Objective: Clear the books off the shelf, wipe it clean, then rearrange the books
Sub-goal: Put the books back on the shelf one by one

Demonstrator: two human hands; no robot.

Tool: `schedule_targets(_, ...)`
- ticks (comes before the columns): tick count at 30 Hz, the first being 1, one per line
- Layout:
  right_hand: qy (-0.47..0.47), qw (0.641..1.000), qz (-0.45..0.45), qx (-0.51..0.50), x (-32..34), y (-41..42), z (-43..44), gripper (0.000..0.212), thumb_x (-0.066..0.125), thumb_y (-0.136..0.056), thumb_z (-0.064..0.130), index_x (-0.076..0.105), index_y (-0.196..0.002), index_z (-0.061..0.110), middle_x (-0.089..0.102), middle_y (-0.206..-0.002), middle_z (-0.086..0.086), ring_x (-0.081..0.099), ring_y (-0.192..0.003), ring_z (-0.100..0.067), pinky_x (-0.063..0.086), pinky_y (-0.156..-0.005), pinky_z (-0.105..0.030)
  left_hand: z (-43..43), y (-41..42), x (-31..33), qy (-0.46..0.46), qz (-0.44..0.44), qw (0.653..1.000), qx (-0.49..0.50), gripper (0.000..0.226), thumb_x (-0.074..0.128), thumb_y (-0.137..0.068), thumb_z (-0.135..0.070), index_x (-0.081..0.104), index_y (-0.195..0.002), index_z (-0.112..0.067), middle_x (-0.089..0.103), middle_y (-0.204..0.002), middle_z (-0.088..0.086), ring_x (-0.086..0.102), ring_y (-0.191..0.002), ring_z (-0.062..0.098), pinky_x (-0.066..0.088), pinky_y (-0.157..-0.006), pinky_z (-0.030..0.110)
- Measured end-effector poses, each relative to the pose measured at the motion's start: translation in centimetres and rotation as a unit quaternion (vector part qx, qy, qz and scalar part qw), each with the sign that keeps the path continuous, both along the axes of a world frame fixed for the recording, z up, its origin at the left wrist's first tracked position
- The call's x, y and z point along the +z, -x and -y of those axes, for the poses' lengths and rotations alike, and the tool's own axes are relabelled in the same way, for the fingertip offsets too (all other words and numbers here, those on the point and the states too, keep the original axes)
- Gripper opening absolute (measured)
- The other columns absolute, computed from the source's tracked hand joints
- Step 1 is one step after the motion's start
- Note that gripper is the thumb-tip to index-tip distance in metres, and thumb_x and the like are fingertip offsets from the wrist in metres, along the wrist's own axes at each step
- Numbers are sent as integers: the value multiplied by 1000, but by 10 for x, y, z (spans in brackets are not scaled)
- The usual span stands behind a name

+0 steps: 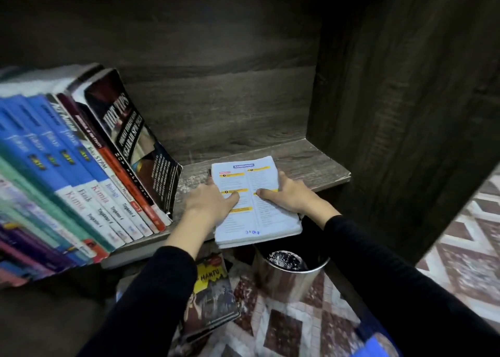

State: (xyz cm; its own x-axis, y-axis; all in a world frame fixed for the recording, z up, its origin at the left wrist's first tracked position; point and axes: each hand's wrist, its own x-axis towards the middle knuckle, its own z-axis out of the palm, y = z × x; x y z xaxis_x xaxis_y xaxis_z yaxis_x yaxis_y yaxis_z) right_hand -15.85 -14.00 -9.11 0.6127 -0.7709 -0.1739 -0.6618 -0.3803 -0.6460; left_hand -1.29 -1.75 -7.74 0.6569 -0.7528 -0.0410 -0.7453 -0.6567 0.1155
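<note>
Two black sleeves reach forward from the bottom of the view toward a dark wooden shelf board [311, 162]. Below the board's front edge, a paperback [211, 289] with a yellow title lies on a patterned mat [284, 329], and a shiny metal bin [289, 272] stands beside it. On the board lies a pale book [259, 216], flat, showing a printed contents page, with its near end overhanging the front edge above the bin. The left hand [213, 199] grips the book's left side and the right hand [292, 194] its right side. Both thumbs press on the page, while the fingers curl over the side edges. To lift it off well, it seems wise to keep the grip even on both sides, raise the book rather than drag it, and carry it wide of the bin. On the left part of the board a row of books [81, 172] leans rightward, unsupported at its open end, and may slump. Behind the board is the dark back panel [216, 59]. The book's underside and most fingertips are hidden, its small print is unreadable, the row is cut off and blurred at the left, and pale flecks on the board may be dust.
</note>
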Motion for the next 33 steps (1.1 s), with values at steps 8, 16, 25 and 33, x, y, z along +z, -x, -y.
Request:
schedule_targets(8,391,920,-4,9,12,25,-46,69,36,-90,64,44,-139,16,55,-119,-12,58,-105,-35,47,-78,-40,-49,8,-15,166,-177,964,105,58,39,-94,-53,49,-129,-8,58,-123,20,55,-111,36,47,-87,36)
schedule_targets(16,645,743,-7,180,-65,31,-63,67,62,-81,47,35,-139,25,57,-124,-16,58,-109,-36,49,-83,-46,-39,36,-24,317,-584,735,135,35,37,-103,-29,48,-132,-14,65,-114,7,64,-81,17,53,-63,29)
schedule_targets(25,627,745,166,159,-20,22,-34,57,48,-87,24,29,-140,33,69,-108,-7,68,-72,-23,49,-48,-28,-31,34,24,408,-623,661,90,45,34,-99,-45,48,-133,-19,64,-88,4,62,-74,14,54,-55,23)
schedule_targets(33,403,776,476,-96,18,22,-73,62,53,-94,31,22,-145,16,64,-120,-11,65,-89,-15,53,-74,-22,5,83,20,426,-722,510,193,54,23,-98,-56,55,-115,-17,57,-121,9,55,-105,29,44,-82,43)
